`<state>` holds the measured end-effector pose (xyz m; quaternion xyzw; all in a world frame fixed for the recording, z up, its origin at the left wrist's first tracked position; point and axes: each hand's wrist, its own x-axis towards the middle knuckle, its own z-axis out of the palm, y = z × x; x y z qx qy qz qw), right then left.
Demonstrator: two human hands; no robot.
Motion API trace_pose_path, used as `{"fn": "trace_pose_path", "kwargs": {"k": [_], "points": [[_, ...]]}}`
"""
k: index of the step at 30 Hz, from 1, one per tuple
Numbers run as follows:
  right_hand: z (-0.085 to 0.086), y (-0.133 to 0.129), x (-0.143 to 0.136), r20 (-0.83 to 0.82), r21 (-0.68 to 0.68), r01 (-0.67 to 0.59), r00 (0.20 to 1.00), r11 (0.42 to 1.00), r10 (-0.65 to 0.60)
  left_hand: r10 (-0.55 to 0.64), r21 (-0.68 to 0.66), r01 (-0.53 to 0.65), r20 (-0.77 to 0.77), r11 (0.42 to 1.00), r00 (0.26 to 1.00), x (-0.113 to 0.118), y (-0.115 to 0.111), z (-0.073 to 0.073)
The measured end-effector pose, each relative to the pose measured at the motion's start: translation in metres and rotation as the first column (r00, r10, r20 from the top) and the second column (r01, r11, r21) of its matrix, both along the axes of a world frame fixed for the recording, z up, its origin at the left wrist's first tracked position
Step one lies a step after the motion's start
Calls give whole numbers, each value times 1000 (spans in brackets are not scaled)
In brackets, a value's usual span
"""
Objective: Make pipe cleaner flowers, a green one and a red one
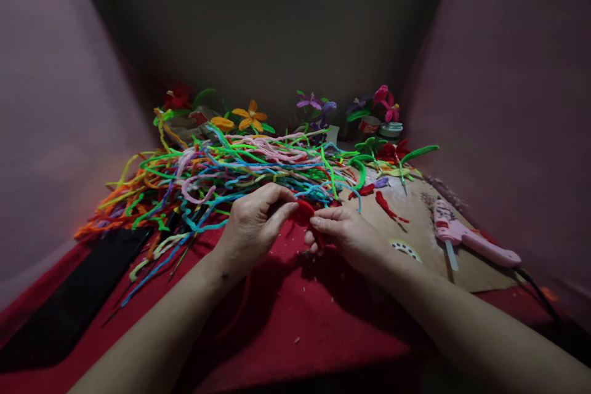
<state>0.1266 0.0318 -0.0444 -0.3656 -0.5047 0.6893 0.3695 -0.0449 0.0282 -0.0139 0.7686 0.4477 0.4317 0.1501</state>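
Observation:
A red fuzzy pipe cleaner [303,212] is held between my two hands above the red cloth [295,320]. My left hand [258,218] pinches its left end between thumb and forefinger. On the other side, my right hand [341,231] grips it with thumb and fingers, and part of the red piece shows below the fingertips. A thin red strand hangs dimly below my left wrist. Just beyond my hands lies a large tangled pile of colourful pipe cleaners [258,157].
A pink glue gun [480,245] rests on brown cardboard [415,221] at the right, near red petal pieces [386,206]. A long black object [78,295] lies at the left. Behind the pile stand fuzzy flowers, including an orange one [250,116], and a small jar [391,130].

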Motion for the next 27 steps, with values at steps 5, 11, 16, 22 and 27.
{"fn": "trace_pose_path", "kwargs": {"k": [5,11,16,22,27], "points": [[-6,5,3,-109,-91,-66,992,994,56,-25,60,27,-37,998,999,-1,0,-1],[-8,4,2,-62,-29,-1,998,1000,-1,-33,85,35,-24,996,999,-2,0,-2],[-1,-1,0,17,38,60,998,997,-61,-38,115,43,-45,992,998,0,-1,0],[-4,0,-1,-56,17,72,996,997,-71,-9,188,22,-71,982,997,2,-3,0],[-11,4,0,-137,-58,15,990,998,-23,-18,201,34,-85,979,996,2,-4,0]]}}
